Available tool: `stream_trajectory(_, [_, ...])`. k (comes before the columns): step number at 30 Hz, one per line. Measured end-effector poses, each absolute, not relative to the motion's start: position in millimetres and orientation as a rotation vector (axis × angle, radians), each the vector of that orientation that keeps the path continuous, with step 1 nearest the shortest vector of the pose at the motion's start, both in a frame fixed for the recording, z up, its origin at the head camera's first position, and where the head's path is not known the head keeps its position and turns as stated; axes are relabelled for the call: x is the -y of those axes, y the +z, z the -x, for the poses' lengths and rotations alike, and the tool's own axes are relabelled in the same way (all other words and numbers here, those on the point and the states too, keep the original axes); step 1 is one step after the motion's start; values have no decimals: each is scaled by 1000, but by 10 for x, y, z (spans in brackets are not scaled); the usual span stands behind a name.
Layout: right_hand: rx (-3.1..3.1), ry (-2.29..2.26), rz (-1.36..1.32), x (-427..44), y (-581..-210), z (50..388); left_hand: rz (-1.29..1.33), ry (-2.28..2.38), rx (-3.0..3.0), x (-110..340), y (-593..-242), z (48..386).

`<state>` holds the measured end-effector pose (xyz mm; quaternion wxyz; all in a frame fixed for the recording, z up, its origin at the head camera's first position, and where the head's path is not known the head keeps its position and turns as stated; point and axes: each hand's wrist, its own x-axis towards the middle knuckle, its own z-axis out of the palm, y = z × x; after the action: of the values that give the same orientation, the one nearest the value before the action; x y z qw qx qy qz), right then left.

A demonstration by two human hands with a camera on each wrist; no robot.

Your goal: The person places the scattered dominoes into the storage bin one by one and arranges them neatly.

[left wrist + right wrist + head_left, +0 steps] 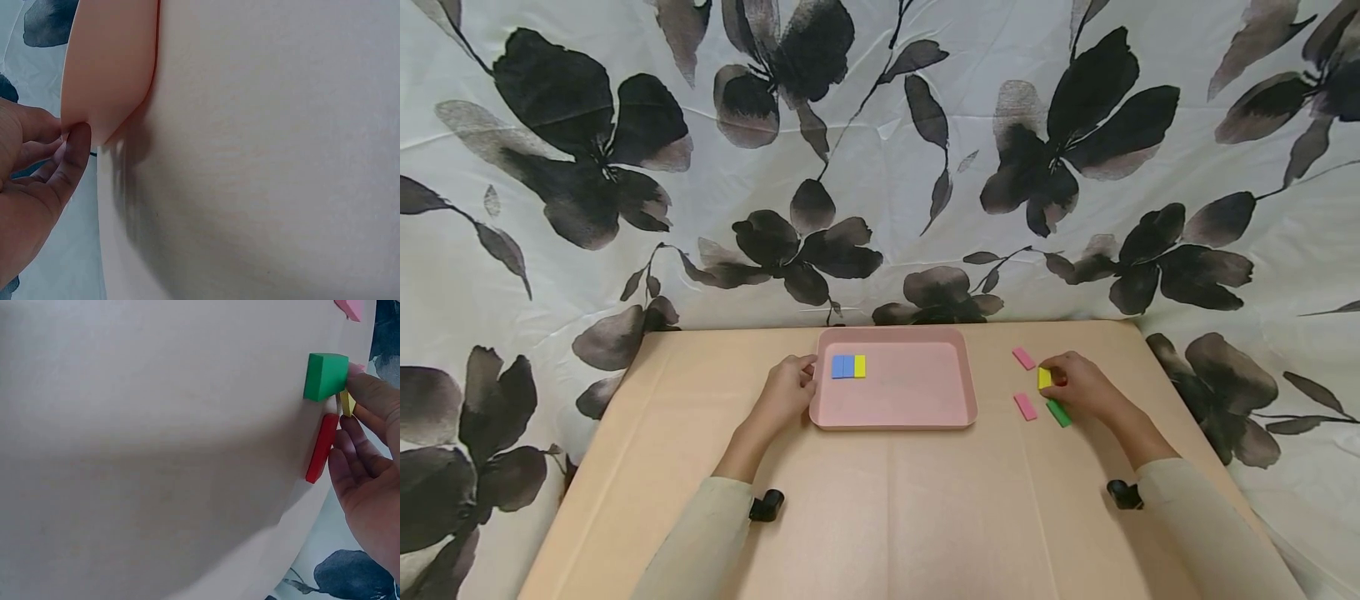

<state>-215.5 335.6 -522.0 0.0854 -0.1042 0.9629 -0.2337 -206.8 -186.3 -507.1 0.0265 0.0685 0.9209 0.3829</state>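
A pink tray holds two blue blocks and a yellow block side by side at its upper left. My left hand pinches the tray's left rim, thumb and fingers on the tray edge in the left wrist view. My right hand pinches another yellow block, seen partly behind a green block in the right wrist view. A red block lies under my right fingers there; in the head view the hand hides it.
Two pink blocks lie between the tray and my right hand. The wooden-toned table meets a floral cloth at its far edge.
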Motion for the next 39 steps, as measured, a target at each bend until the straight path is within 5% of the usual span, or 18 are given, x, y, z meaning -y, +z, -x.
stream_trajectory(12, [-2844, -771, 191, -3155, -5066, 2172, -230, 1185, -2856, 1868, -5074, 2105])
stream_trajectory(39, [-2931, -1036, 433, -2407, -4765, 2487, -230, 1209, -2854, 1861, -5054, 2134])
